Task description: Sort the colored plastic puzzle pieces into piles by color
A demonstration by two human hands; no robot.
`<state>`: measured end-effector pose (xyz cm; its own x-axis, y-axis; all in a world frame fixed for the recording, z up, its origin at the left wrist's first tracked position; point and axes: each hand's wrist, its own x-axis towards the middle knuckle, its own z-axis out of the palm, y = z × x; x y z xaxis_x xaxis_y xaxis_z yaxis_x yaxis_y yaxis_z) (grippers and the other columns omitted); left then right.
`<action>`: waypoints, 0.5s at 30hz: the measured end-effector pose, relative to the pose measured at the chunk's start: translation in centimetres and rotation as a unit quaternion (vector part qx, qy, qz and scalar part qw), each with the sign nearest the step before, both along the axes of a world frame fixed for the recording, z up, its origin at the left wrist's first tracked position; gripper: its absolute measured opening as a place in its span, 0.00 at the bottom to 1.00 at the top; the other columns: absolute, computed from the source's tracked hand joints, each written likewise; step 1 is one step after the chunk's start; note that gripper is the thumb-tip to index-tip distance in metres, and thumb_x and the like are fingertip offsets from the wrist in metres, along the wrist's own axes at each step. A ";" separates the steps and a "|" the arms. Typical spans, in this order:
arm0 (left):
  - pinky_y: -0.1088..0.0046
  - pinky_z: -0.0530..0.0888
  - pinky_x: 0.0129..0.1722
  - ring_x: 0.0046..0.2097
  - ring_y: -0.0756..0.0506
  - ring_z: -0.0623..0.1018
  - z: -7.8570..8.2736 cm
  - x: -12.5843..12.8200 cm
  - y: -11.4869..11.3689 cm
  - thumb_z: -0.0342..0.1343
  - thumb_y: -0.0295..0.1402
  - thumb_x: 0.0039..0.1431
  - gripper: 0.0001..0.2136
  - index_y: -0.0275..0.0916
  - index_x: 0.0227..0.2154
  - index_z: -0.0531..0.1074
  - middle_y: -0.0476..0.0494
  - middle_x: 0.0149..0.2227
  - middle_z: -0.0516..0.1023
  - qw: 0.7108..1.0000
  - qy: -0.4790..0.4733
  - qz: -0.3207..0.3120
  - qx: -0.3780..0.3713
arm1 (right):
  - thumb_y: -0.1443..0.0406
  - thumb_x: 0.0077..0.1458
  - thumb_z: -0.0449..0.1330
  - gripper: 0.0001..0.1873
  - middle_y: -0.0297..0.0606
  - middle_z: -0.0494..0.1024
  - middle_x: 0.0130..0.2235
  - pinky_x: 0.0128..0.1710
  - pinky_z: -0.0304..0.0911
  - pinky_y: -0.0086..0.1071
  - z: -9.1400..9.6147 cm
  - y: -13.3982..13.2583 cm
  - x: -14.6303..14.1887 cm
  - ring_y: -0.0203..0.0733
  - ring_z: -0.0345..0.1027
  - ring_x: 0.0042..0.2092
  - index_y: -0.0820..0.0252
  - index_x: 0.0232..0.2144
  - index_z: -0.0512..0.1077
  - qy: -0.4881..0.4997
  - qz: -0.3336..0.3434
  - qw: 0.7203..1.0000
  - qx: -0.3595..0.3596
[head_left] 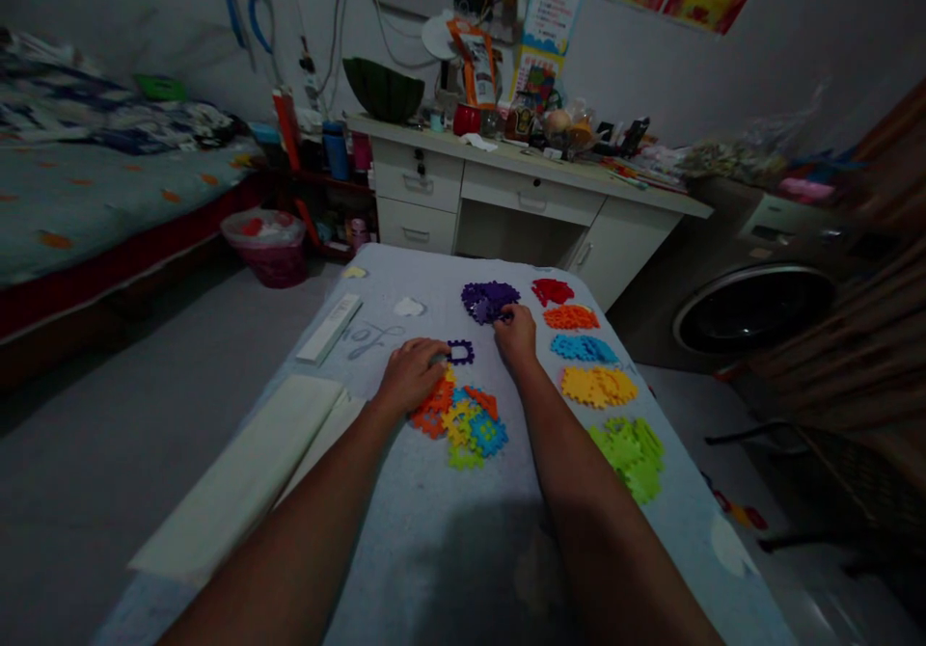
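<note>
My left hand (pixel 416 373) rests low over the table, fingers curled and their tips at the left edge of a dark purple square frame piece (pixel 470 352) with notched sides. To its right, my right hand (pixel 516 336) is at the near edge of a purple pile of plastic interlocking pieces (pixel 490 299). Its thumb and fingers pinch a small dark purple piece, mostly hidden. Just below my left hand lies a mixed cluster of joined or overlapping pieces (pixel 459 419) in orange, yellow, blue and green.
Along the table's right side lie piles of red (pixel 553 291), orange (pixel 571 317), blue (pixel 583 348), yellow (pixel 599 387) and green pieces (pixel 631 458). A long white box (pixel 330 328) and folded pale sheets (pixel 242 477) lie at left. A desk (pixel 416 183) stands beyond.
</note>
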<state>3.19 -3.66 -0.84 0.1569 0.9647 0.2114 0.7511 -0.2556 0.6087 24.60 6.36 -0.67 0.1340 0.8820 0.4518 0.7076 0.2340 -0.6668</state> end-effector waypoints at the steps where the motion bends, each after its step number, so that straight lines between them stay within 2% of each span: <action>1: 0.56 0.64 0.58 0.57 0.39 0.69 -0.1 0.0 0.0 0.50 0.36 0.58 0.15 0.47 0.46 0.74 0.47 0.53 0.77 1.000 0.000 0.000 0.001 | 0.72 0.44 0.56 0.15 0.42 0.73 0.40 0.48 0.62 0.36 -0.2 0.0 -0.1 0.43 0.66 0.41 0.63 0.37 0.73 0.003 -0.001 1.000 -0.003; 6: 0.54 0.63 0.57 0.58 0.38 0.69 -0.2 0.0 0.1 0.50 0.35 0.59 0.15 0.47 0.47 0.74 0.46 0.53 0.76 1.000 0.007 0.006 -0.001 | 0.73 0.45 0.56 0.14 0.46 0.72 0.43 0.48 0.63 0.37 -0.5 -0.2 -0.2 0.43 0.66 0.40 0.64 0.37 0.73 0.016 -0.007 1.000 -0.016; 10: 0.54 0.63 0.57 0.59 0.38 0.68 -0.2 0.0 0.0 0.49 0.34 0.59 0.15 0.47 0.47 0.74 0.47 0.53 0.76 1.000 0.006 0.004 -0.003 | 0.74 0.46 0.55 0.13 0.45 0.71 0.42 0.49 0.63 0.36 -0.6 -0.5 -0.1 0.42 0.66 0.41 0.63 0.36 0.73 0.018 -0.025 0.999 -0.009; 15: 0.54 0.64 0.57 0.58 0.38 0.69 -0.1 0.0 -0.1 0.50 0.35 0.59 0.17 0.46 0.50 0.73 0.44 0.53 0.76 1.000 0.008 0.014 -0.005 | 0.73 0.49 0.56 0.11 0.43 0.72 0.40 0.49 0.63 0.36 0.2 -1.1 0.2 0.42 0.66 0.39 0.63 0.36 0.74 -0.019 0.012 1.000 -0.015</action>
